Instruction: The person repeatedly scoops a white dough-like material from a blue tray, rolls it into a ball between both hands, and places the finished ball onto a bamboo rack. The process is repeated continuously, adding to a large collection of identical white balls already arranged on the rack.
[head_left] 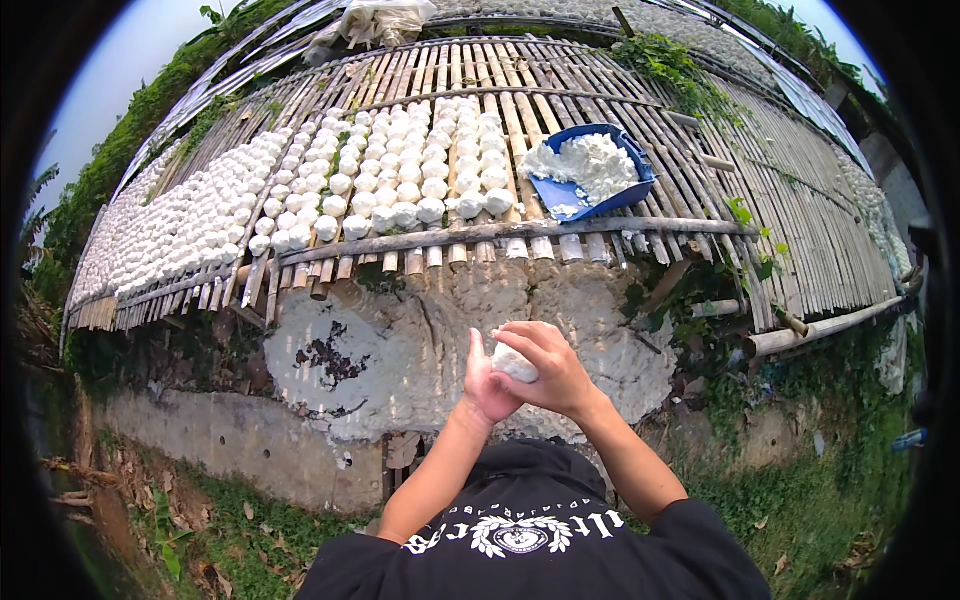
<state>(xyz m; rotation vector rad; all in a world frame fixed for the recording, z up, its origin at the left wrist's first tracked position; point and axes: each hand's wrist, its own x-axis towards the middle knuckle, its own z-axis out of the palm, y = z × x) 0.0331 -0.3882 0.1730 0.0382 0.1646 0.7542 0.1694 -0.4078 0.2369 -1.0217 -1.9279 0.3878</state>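
In front of my chest, a white lump of moist paste point(514, 362) is cupped between my two hands. My right hand point(556, 368) curls its fingers over the top and side of the lump. My left hand point(486, 388) presses its palm against the lump from the other side, one digit pointing up; its remaining fingers are partly hidden. Beyond them, a blue scoop-like container point(632, 196) holds a heap of the same white paste point(595, 165). Rows of rounded white lumps point(400, 190) sit on the bamboo slat rack point(510, 120), left of the container.
A bamboo pole point(520, 230) runs along the rack's near edge. Below the rack, a pale crusted patch point(420, 350) covers the ground above a low concrete wall point(250, 445). Green plants point(665, 65) grow through the slats. Crumpled plastic sheeting point(385, 20) lies at the far edge.
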